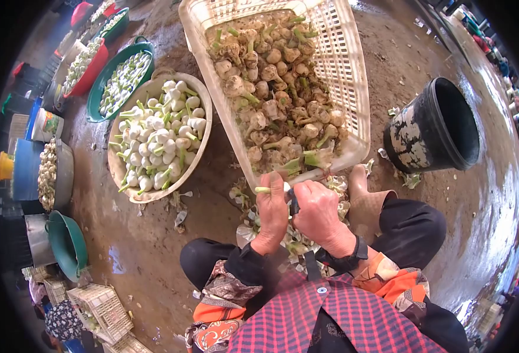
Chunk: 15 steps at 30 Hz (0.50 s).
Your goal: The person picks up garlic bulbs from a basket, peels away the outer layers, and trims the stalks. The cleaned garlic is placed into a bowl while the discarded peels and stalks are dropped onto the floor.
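My left hand (272,207) is closed around a garlic bulb (286,187), its green stem sticking out to the left between thumb and fingers. Pressed close beside it, my right hand (317,213) grips a small knife (294,206); only a dark part shows and the blade is mostly hidden. Just beyond both hands stands a white plastic crate (362,126) holding many dirty, unpeeled garlic bulbs (271,73). To the left, a cream basin (208,120) is heaped with clean white garlic bulbs (162,138) with short green stems.
A black bucket (415,138) stands tilted-looking at the right. Peelings (298,241) litter the wet floor between my feet. Along the left are a green tub (92,106) of garlic, a red tub (97,67), another green basin (74,244) and stacked crates (103,312).
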Motion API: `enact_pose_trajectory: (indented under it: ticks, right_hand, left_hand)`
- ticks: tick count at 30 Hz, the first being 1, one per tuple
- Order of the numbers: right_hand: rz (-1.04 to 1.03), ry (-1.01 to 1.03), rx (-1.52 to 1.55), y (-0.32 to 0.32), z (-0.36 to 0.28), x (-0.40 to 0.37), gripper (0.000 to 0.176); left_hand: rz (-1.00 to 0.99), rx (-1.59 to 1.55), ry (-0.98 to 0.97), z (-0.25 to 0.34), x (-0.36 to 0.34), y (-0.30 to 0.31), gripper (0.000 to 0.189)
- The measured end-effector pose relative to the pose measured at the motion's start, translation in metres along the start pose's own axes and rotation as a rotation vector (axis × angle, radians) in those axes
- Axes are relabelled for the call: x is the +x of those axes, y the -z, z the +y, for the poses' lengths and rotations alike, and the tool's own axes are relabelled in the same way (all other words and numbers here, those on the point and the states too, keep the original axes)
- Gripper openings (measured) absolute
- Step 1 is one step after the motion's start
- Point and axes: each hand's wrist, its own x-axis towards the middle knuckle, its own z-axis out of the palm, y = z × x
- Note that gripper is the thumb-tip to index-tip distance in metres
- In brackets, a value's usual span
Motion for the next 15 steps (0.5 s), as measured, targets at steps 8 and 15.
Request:
enact_pose_trajectory:
  ticks: [8,15]
  right_hand:
    - [0.028,-0.060,0.244,0.003,0.007,-0.002,0.023]
    - [0.052,-0.076,0.072,0.000,-0.003,-0.001,0.014]
  left_hand:
    - [0.006,0.033,-0.044,0.005,0.000,-0.005,0.038]
    - [-0.003,-0.034,-0.041,0.005,-0.001,-0.006,0.036]
